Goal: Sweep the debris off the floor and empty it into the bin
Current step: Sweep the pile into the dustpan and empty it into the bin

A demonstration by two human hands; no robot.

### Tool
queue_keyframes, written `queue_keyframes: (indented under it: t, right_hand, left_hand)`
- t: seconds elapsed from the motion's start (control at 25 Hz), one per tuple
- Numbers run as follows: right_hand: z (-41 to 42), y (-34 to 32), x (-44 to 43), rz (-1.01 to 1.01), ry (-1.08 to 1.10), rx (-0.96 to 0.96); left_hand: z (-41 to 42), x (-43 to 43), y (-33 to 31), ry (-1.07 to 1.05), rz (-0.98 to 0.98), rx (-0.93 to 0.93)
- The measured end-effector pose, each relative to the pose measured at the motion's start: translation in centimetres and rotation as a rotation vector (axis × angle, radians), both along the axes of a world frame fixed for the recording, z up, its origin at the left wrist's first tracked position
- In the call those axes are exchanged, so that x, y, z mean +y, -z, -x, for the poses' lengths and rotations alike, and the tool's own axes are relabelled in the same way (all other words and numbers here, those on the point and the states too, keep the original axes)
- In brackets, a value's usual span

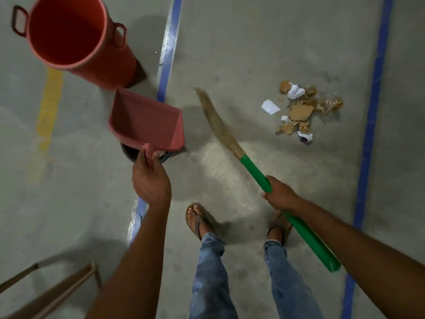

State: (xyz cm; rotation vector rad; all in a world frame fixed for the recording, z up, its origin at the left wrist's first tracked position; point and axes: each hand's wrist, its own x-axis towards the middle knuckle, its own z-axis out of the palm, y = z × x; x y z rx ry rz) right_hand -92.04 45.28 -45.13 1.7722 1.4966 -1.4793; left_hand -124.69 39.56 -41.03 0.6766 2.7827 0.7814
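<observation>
Lying in a loose heap on the grey concrete floor (230, 54), the pile of torn brown cardboard and white paper scraps (303, 107) sits well apart from both hands, ahead and to the right, between two blue tape lines (169, 49) and nearer the right-hand one. The left hand (150, 180) reaches forward with its back to the camera. Its fingers (140, 161) and thumb pinch the short handle of a pink plastic dustpan (147, 120), which is held above the floor with its open mouth pointing away, towards the bin. The right hand (279, 195) is wrapped round the green plastic handle of a grass broom (253, 169), gripping it partway along, so the handle's end sticks back past the forearm. The straw-coloured bristles slant forward and left, blurred, and their tip is well short of the debris.

The tall red plastic bin with two loop handles (115, 65) stands at the upper left, just beyond the dustpan, with its mouth open. A dark round object (131, 153) shows partly under the dustpan; what it is cannot be told. Below, two feet in brown sandals (197, 221) and blue jeans stand on the floor. A yellow painted stripe (50, 104) runs at the left, and a wooden frame (57, 293) crosses the lower left corner.
</observation>
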Motion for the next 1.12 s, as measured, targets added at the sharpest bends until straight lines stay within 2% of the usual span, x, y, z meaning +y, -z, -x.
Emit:
queue_keyframes:
  t: [0.12,0.24,0.36,0.44,0.6,0.72,0.92,1.12]
  right_hand:
    - [-0.2,2.7,2.4,0.003,0.199,-0.116]
    - [-2.1,3.4,3.2,-0.088,0.342,-0.191]
    - [-6.3,2.0,2.8,-0.219,0.415,-0.231]
    - [-10.2,-0.1,1.1,-0.290,0.433,-0.186]
    - [-17.2,-4.0,-4.8,-0.312,0.322,-0.159]
    - [-21.1,-3.7,-7.7,-0.235,0.213,-0.188]
    - [-26.4,-0.4,-4.5,-0.166,0.333,-0.370]
    - [-31.6,-4.3,-2.5,-0.254,0.390,-0.264]
  left_hand:
    - [-4.5,0.9,0.7,0.086,-0.051,-0.124]
    - [-8.2,1.9,1.7,0.200,-0.024,-0.258]
    - [-12.0,3.4,1.8,0.296,-0.029,-0.353]
    - [-14.3,4.2,1.6,0.324,-0.007,-0.389]
    - [-17.4,4.8,1.3,0.400,0.060,-0.373]
    - [-19.2,4.8,1.2,0.437,0.119,-0.344]
    - [-23.5,5.5,0.7,0.499,0.193,-0.331]
    - [-27.4,7.5,0.4,0.555,0.236,-0.294]
